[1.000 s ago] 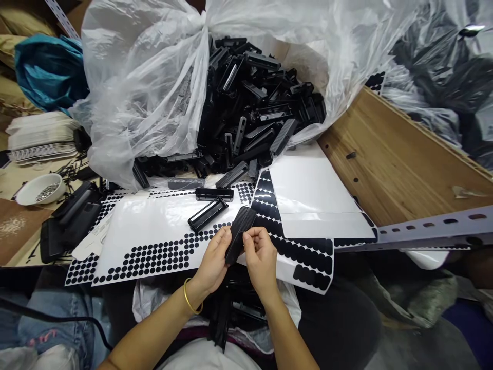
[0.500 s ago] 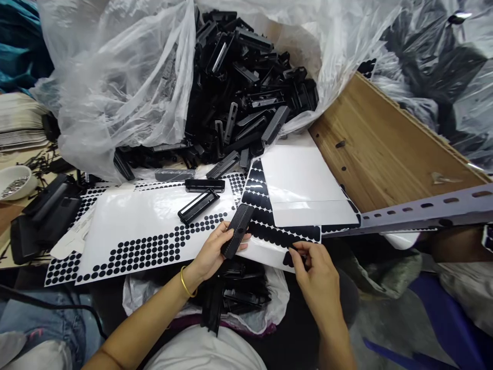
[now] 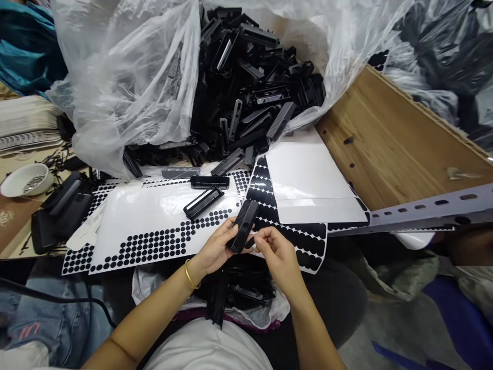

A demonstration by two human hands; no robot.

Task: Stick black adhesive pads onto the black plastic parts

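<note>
My left hand point(image 3: 215, 249) grips a ribbed black plastic part point(image 3: 244, 224), tilted up toward the far right. My right hand point(image 3: 276, 253) is pinched beside the part's near end, fingertips at its lower edge; whatever it pinches is too small to see. Under both hands lies a white sticker sheet with black oval pads point(image 3: 296, 239). A second sheet with rows of round black dots point(image 3: 154, 244) lies to the left. Two loose black parts point(image 3: 203, 201) rest on that sheet. In my lap sits a small bag of black parts point(image 3: 242, 293).
A big clear plastic bag point(image 3: 131, 87) spills a heap of black parts point(image 3: 254, 87) at the back. A wooden board point(image 3: 396, 149) and a slotted grey metal rail point(image 3: 431, 208) lie at right. At left are a white bowl point(image 3: 23, 180) and black blocks point(image 3: 57, 210).
My right hand came back from the oval-pad sheet's near edge to the part's near end. The left hand keeps its hold on the part, now raised slightly.
</note>
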